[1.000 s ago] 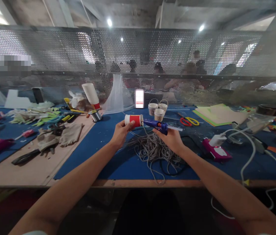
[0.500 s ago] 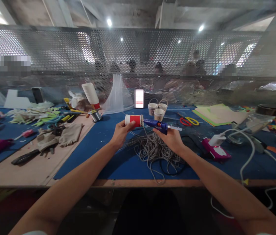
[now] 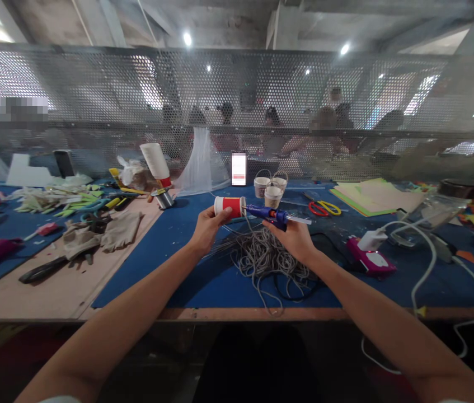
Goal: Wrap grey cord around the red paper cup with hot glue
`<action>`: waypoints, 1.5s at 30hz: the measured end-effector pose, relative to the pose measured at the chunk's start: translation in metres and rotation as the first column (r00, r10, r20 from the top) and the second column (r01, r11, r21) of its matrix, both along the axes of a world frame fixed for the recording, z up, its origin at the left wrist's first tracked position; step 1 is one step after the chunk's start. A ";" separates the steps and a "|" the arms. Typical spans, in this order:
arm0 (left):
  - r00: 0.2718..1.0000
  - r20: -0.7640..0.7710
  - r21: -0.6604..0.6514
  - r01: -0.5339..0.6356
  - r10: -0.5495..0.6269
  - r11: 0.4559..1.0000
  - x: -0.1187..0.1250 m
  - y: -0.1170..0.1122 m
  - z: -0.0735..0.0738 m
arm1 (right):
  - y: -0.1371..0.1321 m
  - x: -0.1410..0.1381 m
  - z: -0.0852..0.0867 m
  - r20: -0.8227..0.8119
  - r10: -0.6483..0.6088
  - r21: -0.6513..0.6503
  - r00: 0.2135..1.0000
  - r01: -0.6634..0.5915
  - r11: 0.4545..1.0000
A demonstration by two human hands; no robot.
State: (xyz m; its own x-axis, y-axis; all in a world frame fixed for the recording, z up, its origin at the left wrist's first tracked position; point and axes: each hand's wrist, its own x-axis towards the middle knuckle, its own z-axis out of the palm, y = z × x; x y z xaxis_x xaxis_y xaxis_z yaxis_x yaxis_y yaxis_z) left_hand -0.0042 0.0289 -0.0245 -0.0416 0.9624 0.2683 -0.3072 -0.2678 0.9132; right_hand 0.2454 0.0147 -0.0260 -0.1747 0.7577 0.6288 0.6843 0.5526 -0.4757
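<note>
My left hand (image 3: 208,228) is closed around a red and white paper cup (image 3: 230,206), held on its side above the blue table (image 3: 169,263). A blue glue gun (image 3: 271,215) sits in my right hand (image 3: 293,238), which grips it with the nozzle touching the cup's rim. A clear glue stick pokes out of the gun's back toward the right. Under both hands lies a tangled heap of grey cord (image 3: 268,259).
Small cord-wrapped cups (image 3: 271,190) stand behind the hands, with red-and-yellow scissors (image 3: 324,208) and paper sheets (image 3: 371,196) to the right. A pink glue gun (image 3: 370,258) and white cable (image 3: 425,268) lie right. Gloves (image 3: 102,235), tools and a cup stack (image 3: 156,163) sit left. A perforated metal screen (image 3: 237,112) backs the table, people beyond.
</note>
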 end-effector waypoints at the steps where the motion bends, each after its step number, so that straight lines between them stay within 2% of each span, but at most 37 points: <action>1: 1.000 0.000 0.000 0.002 -0.002 1.000 0.000 0.000 0.000 | 0.000 0.000 0.000 -0.001 0.001 0.002 1.000 -0.001 1.000; 29: 0.999 0.038 -0.026 -0.018 0.019 0.999 0.001 -0.001 0.005 | -0.002 0.001 0.001 0.090 -0.011 0.070 0.996 0.005 0.998; 45: 0.998 0.049 -0.037 -0.023 0.025 0.999 0.001 -0.001 0.006 | -0.002 0.002 0.001 0.102 -0.010 0.037 0.995 0.007 0.999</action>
State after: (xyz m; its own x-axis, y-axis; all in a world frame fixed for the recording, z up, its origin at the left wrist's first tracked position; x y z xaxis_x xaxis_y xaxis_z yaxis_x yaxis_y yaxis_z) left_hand -0.0034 0.0280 -0.0183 -0.0773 0.9702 0.2297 -0.3463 -0.2422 0.9063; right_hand 0.2473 0.0123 -0.0255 -0.2331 0.7364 0.6352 0.7332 0.5622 -0.3827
